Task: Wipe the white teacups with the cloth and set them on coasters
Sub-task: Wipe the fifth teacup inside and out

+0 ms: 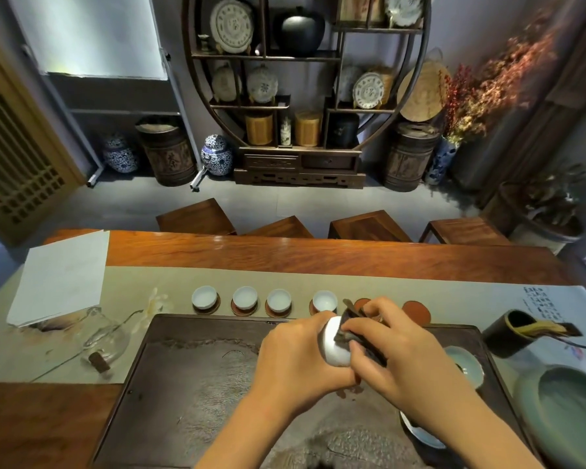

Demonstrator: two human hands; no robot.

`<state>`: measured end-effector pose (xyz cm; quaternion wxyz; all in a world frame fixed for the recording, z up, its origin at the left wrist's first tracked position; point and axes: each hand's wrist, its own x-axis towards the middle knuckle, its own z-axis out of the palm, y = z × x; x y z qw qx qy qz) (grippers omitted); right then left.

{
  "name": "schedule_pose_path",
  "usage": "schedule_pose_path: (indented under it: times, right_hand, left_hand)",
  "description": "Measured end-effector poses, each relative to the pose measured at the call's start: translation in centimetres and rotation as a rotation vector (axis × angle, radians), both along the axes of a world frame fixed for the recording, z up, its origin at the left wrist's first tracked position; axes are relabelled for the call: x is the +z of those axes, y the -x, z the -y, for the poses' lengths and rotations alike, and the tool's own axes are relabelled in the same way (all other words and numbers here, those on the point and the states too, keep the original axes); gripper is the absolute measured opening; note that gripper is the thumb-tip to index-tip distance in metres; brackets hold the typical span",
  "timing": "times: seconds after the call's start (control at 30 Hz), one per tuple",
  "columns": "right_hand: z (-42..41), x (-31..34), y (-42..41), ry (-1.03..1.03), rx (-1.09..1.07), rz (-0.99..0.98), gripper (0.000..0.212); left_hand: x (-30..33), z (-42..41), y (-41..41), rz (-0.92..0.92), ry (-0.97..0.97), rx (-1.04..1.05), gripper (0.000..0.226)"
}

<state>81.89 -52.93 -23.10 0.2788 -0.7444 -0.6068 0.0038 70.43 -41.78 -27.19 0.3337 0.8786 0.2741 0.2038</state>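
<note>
Wiping cup five: our left hand (295, 360) is closed around a white teacup (334, 343), held tipped on its side over the dark tea tray (183, 384). Our right hand (396, 346) is closed on the dark cloth (352, 333) and presses it against the cup's right side, which looks like the mouth end (the rim is hidden by cloth and fingers, so we can't confirm).

Four teacups already stand upright on coasters in a row on the runner (285, 279) just beyond the tray's far edge: first (204, 297), second (245, 298), third (279, 299), fourth (324, 301). So roughly two thirds done, by our estimate.

Key relation for the next move: the free coasters lie straight ahead of the hands and slightly right. One coaster (362, 303) peeks out just beyond the right hand's fingers, next to the fourth cup; another (416, 311) sits further right. The cup's axis runs roughly left-right now, so it has to be turned upright before it goes down.

The left hand has the cup, so it makes the placement, forward over the tray edge. Risk: clipping the fourth cup, which is close beside the target coaster.

A pale green dish (464, 365) sits at the tray's right on the desk (318, 258), not in the way.
</note>
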Motion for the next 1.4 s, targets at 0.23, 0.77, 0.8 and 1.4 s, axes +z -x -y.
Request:
schedule_pose_path:
  times: [0.23, 0.77, 0.8, 1.4]
  right_hand:
    - [1.2, 0.9, -2.4, -0.037, 0.022, -0.217, 0.014]
    - [3.1, -0.1, -1.8, 0.068, 0.094, 0.051, 0.02]
    - [3.3, -0.2, -2.4, 0.056, 0.039, 0.042, 0.022]
    - [4.0, -1.2, -1.7, -0.165, 0.05, -0.063, 0.024]
  left_hand:
    - [-0.1, 0.0, 0.0, -0.065, -0.039, 0.008, 0.043]
    - [0.7, -0.6, 0.4, -0.141, -0.048, -0.04, 0.047]
    - [0.9, -0.7, 0.5, -0.127, -0.034, -0.036, 0.046]
    - [0.2, 1.3, -0.8, -0.009, 0.082, -0.114, 0.034]
